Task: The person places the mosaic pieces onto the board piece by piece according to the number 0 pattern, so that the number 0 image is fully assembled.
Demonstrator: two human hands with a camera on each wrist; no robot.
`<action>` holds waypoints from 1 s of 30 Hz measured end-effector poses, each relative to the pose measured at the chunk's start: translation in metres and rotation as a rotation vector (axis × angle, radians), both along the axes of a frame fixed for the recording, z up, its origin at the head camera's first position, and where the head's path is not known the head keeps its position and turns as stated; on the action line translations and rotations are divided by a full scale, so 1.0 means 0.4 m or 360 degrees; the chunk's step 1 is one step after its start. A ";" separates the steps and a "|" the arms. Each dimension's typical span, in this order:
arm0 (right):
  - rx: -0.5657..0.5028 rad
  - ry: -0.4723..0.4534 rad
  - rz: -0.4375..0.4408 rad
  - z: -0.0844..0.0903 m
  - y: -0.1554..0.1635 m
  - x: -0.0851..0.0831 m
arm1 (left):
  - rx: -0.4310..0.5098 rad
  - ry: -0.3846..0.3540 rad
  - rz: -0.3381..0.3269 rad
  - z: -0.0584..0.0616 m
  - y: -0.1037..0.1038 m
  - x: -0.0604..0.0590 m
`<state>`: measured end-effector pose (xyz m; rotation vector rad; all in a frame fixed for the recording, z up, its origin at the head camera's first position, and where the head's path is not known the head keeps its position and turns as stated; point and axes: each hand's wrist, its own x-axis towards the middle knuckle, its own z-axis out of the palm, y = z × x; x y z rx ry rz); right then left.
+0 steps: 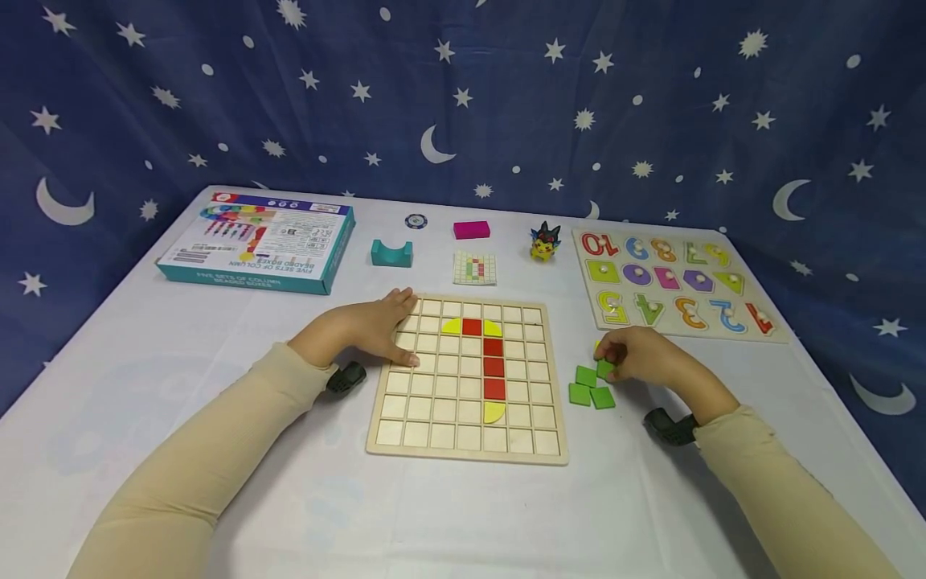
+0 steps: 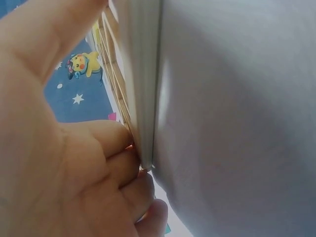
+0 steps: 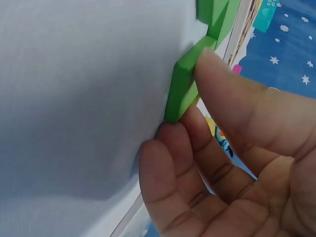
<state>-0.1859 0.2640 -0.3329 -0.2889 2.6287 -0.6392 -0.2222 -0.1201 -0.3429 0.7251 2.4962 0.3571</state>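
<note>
Right hand point(image 1: 644, 359): thumb and curled fingers point(image 3: 173, 148) pinch one green square tile point(image 3: 183, 89) by its opposite edges; the tile is still flat on the table, just right of the grid board.
Green tile, location: topmost of a small cluster of green tiles point(image 1: 592, 388) lying between the wooden grid board point(image 1: 469, 378) and the table's right edge, in front of the number puzzle point(image 1: 676, 283).
Left hand point(image 1: 369, 327): flat, fingers straight, pressing on the board's left rim and far-left cells; holds nothing.
Board: a red column with yellow half-round pieces at its top and bottom sits in the cells.
Handling (judgement): tile looks rigid, thin and light, with smooth painted faces that are likely a bit slippery. Best taken by the side edges, as now; not fragile.
Far edge: teal box point(image 1: 260, 240), pattern card point(image 1: 474, 268), yellow toy figure point(image 1: 544, 241).
</note>
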 end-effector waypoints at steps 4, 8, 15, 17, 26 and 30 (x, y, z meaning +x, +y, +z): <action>0.0024 0.0019 0.0005 -0.002 -0.006 0.005 | -0.0011 -0.0005 -0.0004 -0.002 0.002 -0.003; 0.0060 0.0045 0.0030 -0.002 -0.017 0.008 | -0.0023 -0.0002 -0.0007 -0.002 0.003 -0.003; 0.0074 0.0055 0.0087 0.009 -0.031 0.005 | -0.0032 -0.0004 -0.0001 0.000 0.003 -0.003; 0.0075 0.0052 0.0117 0.018 -0.032 0.005 | -0.0033 -0.0001 0.0000 0.000 0.003 -0.003; 0.0078 0.0066 0.0180 0.058 -0.046 -0.001 | -0.0033 0.0019 -0.0004 -0.005 0.001 -0.003; 0.0039 0.0077 0.0216 0.064 -0.072 -0.007 | -0.0038 0.0020 -0.0002 -0.004 0.001 -0.004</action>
